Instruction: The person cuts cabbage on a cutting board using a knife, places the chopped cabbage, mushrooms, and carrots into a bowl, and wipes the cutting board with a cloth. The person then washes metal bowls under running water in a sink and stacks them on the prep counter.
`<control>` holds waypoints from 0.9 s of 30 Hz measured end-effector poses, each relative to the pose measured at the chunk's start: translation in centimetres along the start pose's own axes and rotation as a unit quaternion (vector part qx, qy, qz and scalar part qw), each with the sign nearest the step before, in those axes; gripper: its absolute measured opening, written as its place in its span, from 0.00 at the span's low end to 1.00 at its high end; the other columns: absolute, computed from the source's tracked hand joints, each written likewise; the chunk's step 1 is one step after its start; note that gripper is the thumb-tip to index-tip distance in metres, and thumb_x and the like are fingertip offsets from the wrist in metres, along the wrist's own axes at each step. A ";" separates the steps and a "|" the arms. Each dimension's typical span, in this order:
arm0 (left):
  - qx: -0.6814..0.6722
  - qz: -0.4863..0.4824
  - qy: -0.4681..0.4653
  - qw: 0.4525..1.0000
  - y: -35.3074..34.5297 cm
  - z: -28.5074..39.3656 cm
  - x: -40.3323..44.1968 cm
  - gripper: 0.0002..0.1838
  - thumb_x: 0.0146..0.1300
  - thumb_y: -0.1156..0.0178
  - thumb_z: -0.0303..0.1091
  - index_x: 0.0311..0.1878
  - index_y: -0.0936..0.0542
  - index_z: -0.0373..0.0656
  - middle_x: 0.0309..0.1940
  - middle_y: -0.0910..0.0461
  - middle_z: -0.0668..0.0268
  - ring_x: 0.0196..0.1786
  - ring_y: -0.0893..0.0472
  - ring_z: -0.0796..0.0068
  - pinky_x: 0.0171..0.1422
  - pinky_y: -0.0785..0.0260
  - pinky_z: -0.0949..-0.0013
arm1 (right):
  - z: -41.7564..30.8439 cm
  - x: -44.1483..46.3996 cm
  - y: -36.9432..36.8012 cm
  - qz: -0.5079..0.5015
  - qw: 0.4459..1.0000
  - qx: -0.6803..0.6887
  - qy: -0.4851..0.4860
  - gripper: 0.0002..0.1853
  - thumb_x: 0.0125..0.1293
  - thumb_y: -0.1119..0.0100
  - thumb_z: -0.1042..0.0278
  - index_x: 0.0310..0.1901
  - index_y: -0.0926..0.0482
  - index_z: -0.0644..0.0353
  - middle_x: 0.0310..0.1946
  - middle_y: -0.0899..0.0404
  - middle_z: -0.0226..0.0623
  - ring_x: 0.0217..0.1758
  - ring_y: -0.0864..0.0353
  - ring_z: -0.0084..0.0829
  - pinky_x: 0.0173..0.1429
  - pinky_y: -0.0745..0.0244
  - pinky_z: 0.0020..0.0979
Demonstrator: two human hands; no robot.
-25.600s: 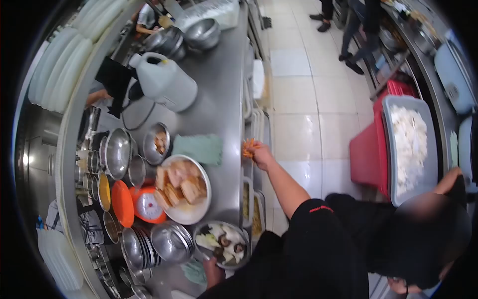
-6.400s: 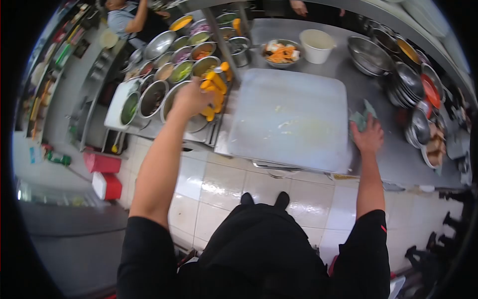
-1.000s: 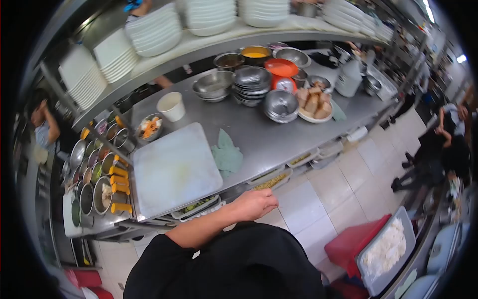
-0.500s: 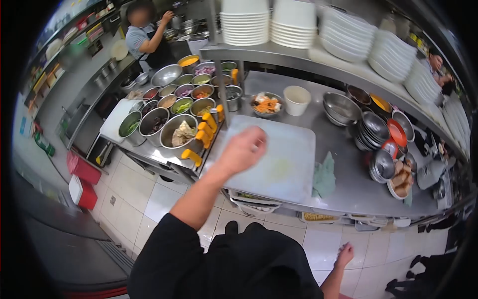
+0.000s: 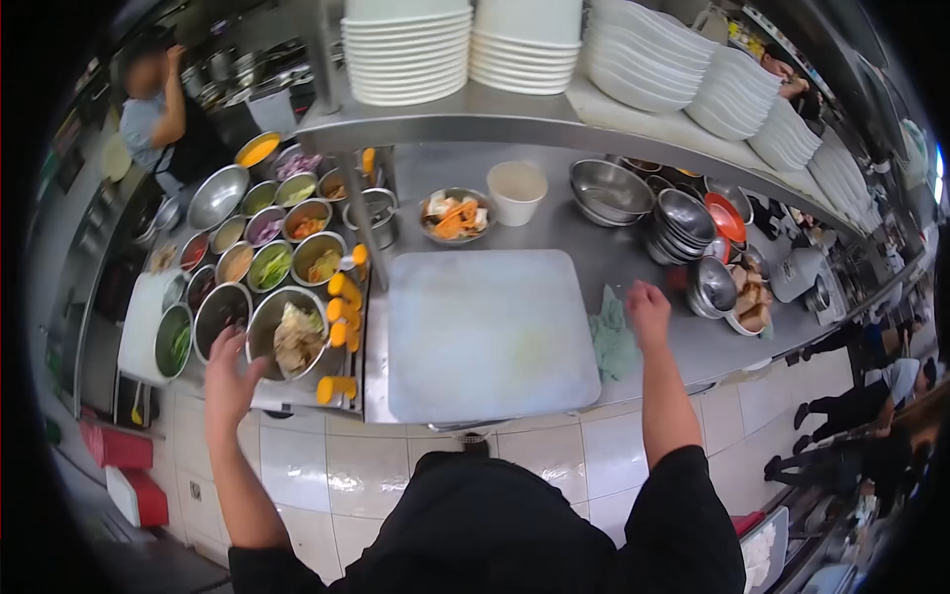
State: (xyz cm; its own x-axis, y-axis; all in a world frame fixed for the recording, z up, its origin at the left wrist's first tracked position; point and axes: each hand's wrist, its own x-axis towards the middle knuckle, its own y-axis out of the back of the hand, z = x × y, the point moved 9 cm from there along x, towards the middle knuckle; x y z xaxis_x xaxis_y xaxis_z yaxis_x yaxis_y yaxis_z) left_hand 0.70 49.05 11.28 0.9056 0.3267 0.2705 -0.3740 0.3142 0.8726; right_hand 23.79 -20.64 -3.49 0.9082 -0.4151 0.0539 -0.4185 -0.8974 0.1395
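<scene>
My left hand (image 5: 230, 384) is over the left bench, fingers apart and holding nothing visible. Its fingertips are at the near rim of a steel pot with dark contents (image 5: 224, 315); whether they touch it I cannot tell. Just right of that hand stands a steel pot (image 5: 259, 348) holding pale, torn-looking pieces of food (image 5: 297, 339). My right hand (image 5: 648, 315) hovers above the steel counter with curled fingers and nothing showing in them, close to a crumpled green cloth (image 5: 614, 342). Between both hands lies a bare white cutting board (image 5: 485, 337).
Several steel tubs of cut vegetables and yellow-handled tools (image 5: 343, 312) crowd the left. Behind the board are a bowl of orange and white food (image 5: 455, 215) and a white tub (image 5: 517, 193). Stacked steel bowls (image 5: 683, 226) stand right. An overhead shelf (image 5: 445, 124) carries white dishes.
My left hand has moved from above the cutting board leftward to the pots, its fingers now spread. The right hand has risen from beside my body to the cloth. My view has shifted right.
</scene>
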 end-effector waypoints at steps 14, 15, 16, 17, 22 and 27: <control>0.085 0.135 0.382 0.910 0.7 -24.6 -21.4 0.32 0.60 0.34 0.37 0.65 0.31 0.35 0.53 0.23 0.46 0.52 0.20 0.55 0.55 0.25 0.61 | 6.8 18.7 -11.3 -0.043 0.921 0.275 -0.274 0.30 0.57 0.36 0.40 0.58 0.30 0.40 0.54 0.32 0.35 0.46 0.27 0.44 0.47 0.24 0.42; 0.066 0.142 0.408 0.900 0.0 -25.9 -23.4 0.33 0.59 0.34 0.38 0.66 0.31 0.35 0.50 0.21 0.46 0.49 0.18 0.56 0.53 0.23 0.61 | 8.3 19.9 -11.1 -0.042 0.920 0.286 -0.265 0.27 0.59 0.36 0.45 0.57 0.30 0.43 0.53 0.31 0.35 0.47 0.27 0.43 0.46 0.23 0.41; -0.032 0.130 0.488 0.862 -0.9 -25.7 -25.4 0.33 0.60 0.34 0.38 0.66 0.32 0.35 0.44 0.20 0.48 0.42 0.17 0.59 0.45 0.22 0.60 | 9.7 21.1 -11.0 -0.038 0.919 0.298 -0.256 0.24 0.60 0.37 0.50 0.56 0.29 0.46 0.52 0.30 0.35 0.49 0.27 0.43 0.46 0.23 0.41; -0.130 0.115 0.557 0.812 -1.9 -25.1 -27.1 0.33 0.60 0.34 0.38 0.66 0.32 0.34 0.39 0.18 0.50 0.36 0.16 0.62 0.37 0.20 0.59 | 10.2 21.1 -10.8 -0.016 0.917 0.294 -0.268 0.23 0.61 0.38 0.54 0.55 0.29 0.48 0.51 0.29 0.34 0.49 0.26 0.41 0.45 0.23 0.40; -0.169 -0.047 0.662 0.729 -10.5 -32.1 -37.8 0.37 0.62 0.34 0.38 0.70 0.41 0.40 0.45 0.22 0.44 0.37 0.16 0.51 0.35 0.20 0.44 | 9.8 17.9 -9.4 0.019 0.939 0.256 -0.229 0.16 0.63 0.43 0.61 0.51 0.27 0.54 0.41 0.27 0.34 0.42 0.24 0.35 0.38 0.25 0.35; -0.173 -0.196 0.684 0.681 -16.6 -37.4 -46.2 0.46 0.58 0.30 0.34 0.73 0.47 0.35 0.45 0.24 0.46 0.36 0.16 0.47 0.32 0.18 0.45 | 7.9 10.5 -4.1 0.013 0.945 0.229 -0.234 0.07 0.63 0.47 0.68 0.42 0.24 0.51 0.28 0.26 0.30 0.26 0.28 0.24 0.26 0.35 0.26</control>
State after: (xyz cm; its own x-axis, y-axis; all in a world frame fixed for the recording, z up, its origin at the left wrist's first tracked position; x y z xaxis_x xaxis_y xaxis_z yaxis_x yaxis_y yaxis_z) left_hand -42.46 62.07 -30.88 0.0026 0.6072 -0.7946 -0.3956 0.7304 0.5568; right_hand 34.92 -22.51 -11.32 0.8390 -0.3623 -0.4058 -0.4977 -0.8125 -0.3036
